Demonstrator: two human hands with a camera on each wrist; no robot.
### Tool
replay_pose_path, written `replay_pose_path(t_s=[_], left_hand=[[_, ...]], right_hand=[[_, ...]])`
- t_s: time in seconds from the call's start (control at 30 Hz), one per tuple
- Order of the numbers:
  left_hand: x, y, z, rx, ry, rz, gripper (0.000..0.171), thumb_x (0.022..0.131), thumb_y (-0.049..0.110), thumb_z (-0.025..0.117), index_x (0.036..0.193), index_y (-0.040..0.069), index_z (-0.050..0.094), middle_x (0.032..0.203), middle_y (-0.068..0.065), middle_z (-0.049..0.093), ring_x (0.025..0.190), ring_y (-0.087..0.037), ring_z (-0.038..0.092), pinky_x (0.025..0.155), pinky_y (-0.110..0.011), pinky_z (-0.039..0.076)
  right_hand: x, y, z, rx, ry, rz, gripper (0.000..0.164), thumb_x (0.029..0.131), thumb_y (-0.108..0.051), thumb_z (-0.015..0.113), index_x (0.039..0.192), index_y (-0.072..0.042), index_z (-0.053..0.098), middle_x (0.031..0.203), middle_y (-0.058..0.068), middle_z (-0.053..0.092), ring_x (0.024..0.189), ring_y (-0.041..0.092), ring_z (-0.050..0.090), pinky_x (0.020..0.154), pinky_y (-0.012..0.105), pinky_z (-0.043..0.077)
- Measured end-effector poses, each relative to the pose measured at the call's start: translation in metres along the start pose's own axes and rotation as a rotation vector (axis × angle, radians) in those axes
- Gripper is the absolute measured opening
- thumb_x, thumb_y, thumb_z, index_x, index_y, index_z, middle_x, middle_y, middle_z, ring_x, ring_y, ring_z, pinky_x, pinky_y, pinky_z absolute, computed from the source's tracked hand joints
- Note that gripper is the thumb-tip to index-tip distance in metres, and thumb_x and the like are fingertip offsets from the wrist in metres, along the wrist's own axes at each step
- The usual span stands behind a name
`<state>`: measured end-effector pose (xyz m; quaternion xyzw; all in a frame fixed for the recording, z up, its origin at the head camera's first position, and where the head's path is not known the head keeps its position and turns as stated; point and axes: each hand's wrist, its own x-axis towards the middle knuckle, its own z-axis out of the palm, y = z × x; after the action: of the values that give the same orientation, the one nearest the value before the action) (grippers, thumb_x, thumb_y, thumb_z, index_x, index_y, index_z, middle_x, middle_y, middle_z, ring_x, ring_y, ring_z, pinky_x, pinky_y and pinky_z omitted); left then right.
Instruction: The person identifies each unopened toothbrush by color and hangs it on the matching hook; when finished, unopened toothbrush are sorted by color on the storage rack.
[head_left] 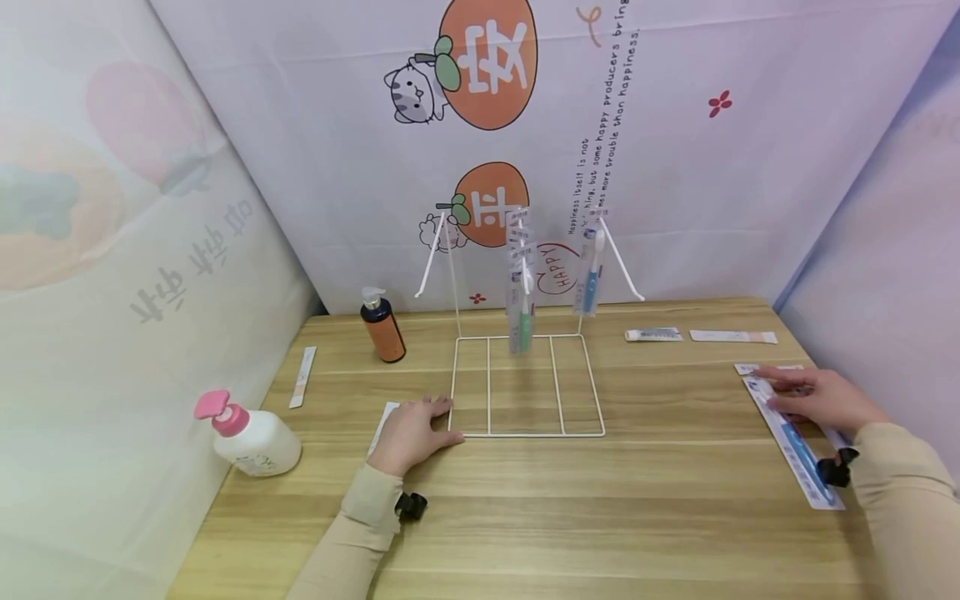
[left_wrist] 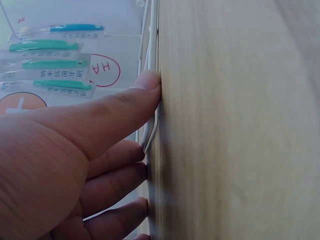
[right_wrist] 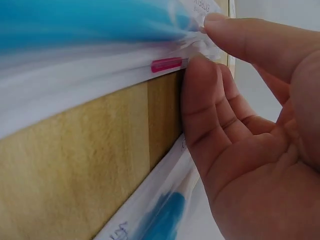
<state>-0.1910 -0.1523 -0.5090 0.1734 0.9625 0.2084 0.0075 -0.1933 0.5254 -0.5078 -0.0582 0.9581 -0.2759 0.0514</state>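
Observation:
A white wire display rack (head_left: pixel 525 434) stands mid-table with prongs at its top. My left hand (head_left: pixel 411 433) rests at its front left corner, the thumb (left_wrist: pixel 147 82) touching the base wire and the other fingertips beside it. Packaged green toothbrushes (head_left: pixel 524 321) hang from the middle prong, and a packaged blue toothbrush (head_left: pixel 591 283) hangs at the right prong. At the table's right, my right hand (head_left: pixel 828 400) pinches the upper end of another blue toothbrush in its clear and white pack (head_left: pixel 797 450) between thumb and fingers. More packaging lies beneath that hand, partly hidden.
A white pump bottle with a pink top (head_left: pixel 258 442) and a dark orange-labelled pump bottle (head_left: pixel 384 331) stand at left. A slim white packet (head_left: pixel 302 377) lies between them. A small tube (head_left: pixel 654 334) and a long packet (head_left: pixel 733 337) lie at the back right. Fabric walls enclose the table.

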Motion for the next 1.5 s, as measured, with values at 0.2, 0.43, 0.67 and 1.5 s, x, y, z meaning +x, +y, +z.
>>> replay_pose_path(t_s=[0.2, 0.43, 0.67, 1.5], left_hand=[[-0.001, 0.000, 0.000, -0.004, 0.004, -0.006, 0.064, 0.089, 0.047, 0.088, 0.141, 0.011, 0.074, 0.145, -0.013, 0.068, 0.135, -0.044, 0.062, 0.108, -0.058, 0.052], [0.000, -0.001, 0.000, -0.011, 0.005, -0.003, 0.063, 0.090, 0.045, 0.088, 0.141, 0.011, 0.074, 0.145, -0.013, 0.068, 0.135, -0.044, 0.062, 0.108, -0.058, 0.052], [0.003, -0.002, 0.001, 0.002, 0.014, 0.009, 0.064, 0.090, 0.048, 0.088, 0.141, 0.012, 0.074, 0.144, -0.011, 0.069, 0.135, -0.044, 0.062, 0.107, -0.058, 0.053], [0.001, -0.003, 0.001, -0.009, 0.001, -0.002, 0.064, 0.090, 0.048, 0.088, 0.141, 0.012, 0.074, 0.145, -0.011, 0.068, 0.136, -0.043, 0.062, 0.107, -0.057, 0.053]], right_hand=[[0.003, -0.008, 0.003, 0.012, -0.003, -0.012, 0.053, 0.099, -0.025, 0.081, 0.143, 0.001, 0.067, 0.107, 0.011, 0.068, 0.070, 0.007, 0.057, 0.065, 0.026, 0.051], [0.000, -0.010, 0.004, 0.093, 0.013, 0.057, 0.057, 0.099, -0.029, 0.082, 0.145, 0.000, 0.066, 0.120, 0.027, 0.069, 0.078, 0.005, 0.060, 0.066, 0.027, 0.057], [-0.010, -0.019, 0.007, 0.250, 0.043, 0.124, 0.061, 0.099, -0.032, 0.082, 0.152, -0.008, 0.063, 0.138, 0.036, 0.062, 0.082, 0.004, 0.062, 0.066, 0.030, 0.060], [-0.023, -0.164, -0.015, 0.410, 0.327, -0.094, 0.051, 0.100, -0.014, 0.081, 0.145, -0.008, 0.059, 0.126, -0.004, 0.060, 0.100, 0.001, 0.064, 0.075, 0.014, 0.055]])
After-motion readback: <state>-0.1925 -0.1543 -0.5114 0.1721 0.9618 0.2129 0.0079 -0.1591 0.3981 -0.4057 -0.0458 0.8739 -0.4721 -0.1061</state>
